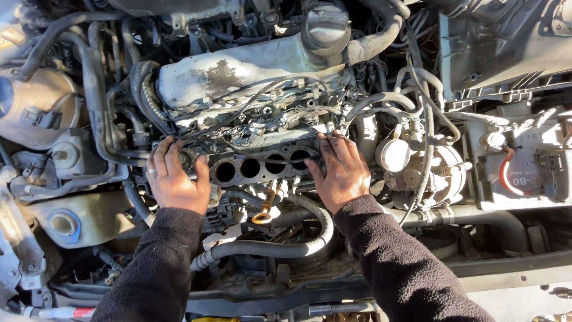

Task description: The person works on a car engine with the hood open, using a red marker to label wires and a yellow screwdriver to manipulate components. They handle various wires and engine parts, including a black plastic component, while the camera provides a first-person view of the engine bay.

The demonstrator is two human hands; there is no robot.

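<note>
I look down into a car's engine bay. A metal engine part with a row of round ports (262,167) lies across the middle. My left hand (176,177) rests at its left end, fingers spread over a small round fitting and a ring on one finger. My right hand (338,169) presses flat on the right end, fingers among the wires. Neither hand holds a tool. Above the ports sits a dusty grey valve cover (238,71) with a round filler cap (325,27). Both sleeves are dark.
A corrugated black hose (274,247) curves below the ports, beside a yellow dipstick loop (262,217). A battery (524,170) with a red cable sits at right, reservoirs (36,107) at left, an air box (506,48) top right. Loose wires and hoses crowd everywhere.
</note>
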